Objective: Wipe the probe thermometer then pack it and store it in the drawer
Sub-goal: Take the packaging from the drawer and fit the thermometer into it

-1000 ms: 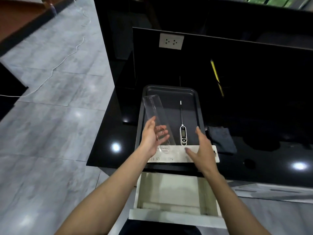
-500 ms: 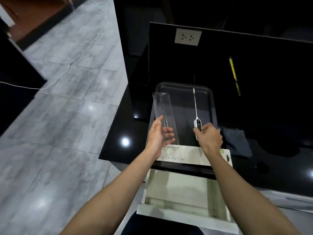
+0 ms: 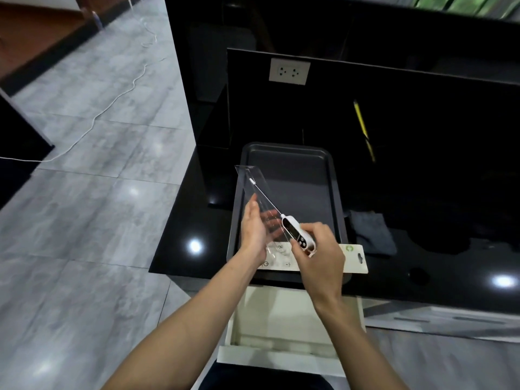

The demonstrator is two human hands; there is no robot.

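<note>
Right hand: the right hand pinched the white body of the thermometer, its thin probe angled far-left so the tip met the sleeve.
Left hand: the left hand gripped the clear plastic sleeve from the left, tilted up off the tray, seemingly to steady it for the probe.
Thermometer: in the air above the near part of the dark tray, not yet packed.
Card: the printed backing card lay across the tray's near rim, apparently awaiting the sleeve.
Cloth: a grey cloth sat just right of the tray.
Drawer: the white drawer stood open below the counter, ready for storage.
</note>
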